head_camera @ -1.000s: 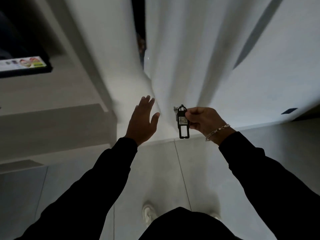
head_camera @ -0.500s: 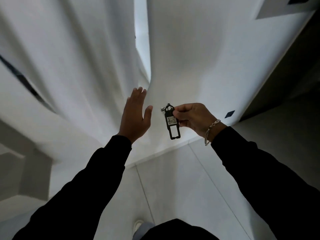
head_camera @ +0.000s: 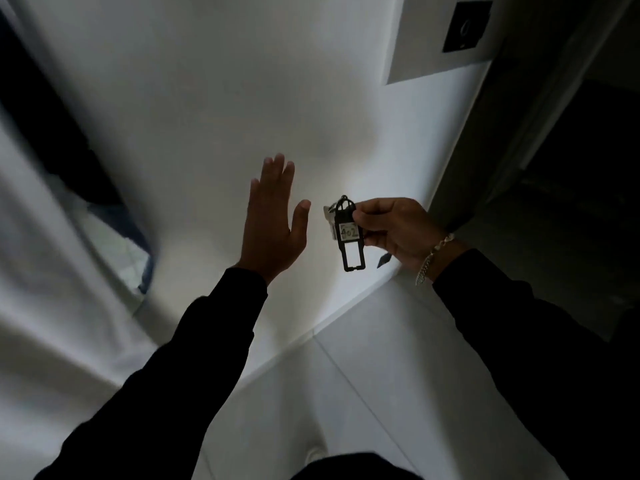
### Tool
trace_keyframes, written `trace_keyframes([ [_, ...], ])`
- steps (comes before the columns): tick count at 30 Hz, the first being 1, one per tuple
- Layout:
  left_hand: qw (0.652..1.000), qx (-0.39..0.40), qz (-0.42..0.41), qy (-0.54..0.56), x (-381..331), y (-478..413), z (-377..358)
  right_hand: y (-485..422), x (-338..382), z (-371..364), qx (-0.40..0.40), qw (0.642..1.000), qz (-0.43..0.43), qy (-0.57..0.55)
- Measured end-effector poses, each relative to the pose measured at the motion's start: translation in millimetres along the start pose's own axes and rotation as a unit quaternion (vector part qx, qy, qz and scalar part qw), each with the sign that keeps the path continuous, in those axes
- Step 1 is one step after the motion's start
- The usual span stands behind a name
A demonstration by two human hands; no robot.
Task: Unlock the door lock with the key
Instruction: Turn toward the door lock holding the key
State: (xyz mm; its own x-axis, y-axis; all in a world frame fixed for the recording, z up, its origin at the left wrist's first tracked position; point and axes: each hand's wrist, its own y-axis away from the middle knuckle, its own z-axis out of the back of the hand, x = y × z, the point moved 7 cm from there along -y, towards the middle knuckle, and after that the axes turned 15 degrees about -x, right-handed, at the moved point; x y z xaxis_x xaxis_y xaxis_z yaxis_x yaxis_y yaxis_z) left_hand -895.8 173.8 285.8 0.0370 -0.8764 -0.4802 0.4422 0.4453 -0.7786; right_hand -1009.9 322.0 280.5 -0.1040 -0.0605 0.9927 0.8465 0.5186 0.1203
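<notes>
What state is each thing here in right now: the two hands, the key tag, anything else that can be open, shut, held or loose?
Left hand: open, fingers straight, holding nothing.
Right hand: closed in a grip on the key tag.
Key tag: held upright, lower end hanging free, label reading 402; not in any lock.
Bracelet: on the right wrist, loose.
Dark wall plate: untouched, far from both hands.

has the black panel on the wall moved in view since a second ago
Yes. The black panel sits top right, above the right hand; earlier it was beside it. The camera turned.
</notes>
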Motion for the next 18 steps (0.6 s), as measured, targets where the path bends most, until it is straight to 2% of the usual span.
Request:
trace_keyframes([
  [9,0.997,0.022,-0.058,0.045,-34.2,-115.8,-163.2,-140.4,54.0,115.9,-0.020,0.999,0.046,-0.023],
  [18,0.994,-0.014,-0.101,-0.024,-102.8,-214.6,-311.2,-267.4,115.0,239.0,-0.011,0.992,0.123,0.025],
])
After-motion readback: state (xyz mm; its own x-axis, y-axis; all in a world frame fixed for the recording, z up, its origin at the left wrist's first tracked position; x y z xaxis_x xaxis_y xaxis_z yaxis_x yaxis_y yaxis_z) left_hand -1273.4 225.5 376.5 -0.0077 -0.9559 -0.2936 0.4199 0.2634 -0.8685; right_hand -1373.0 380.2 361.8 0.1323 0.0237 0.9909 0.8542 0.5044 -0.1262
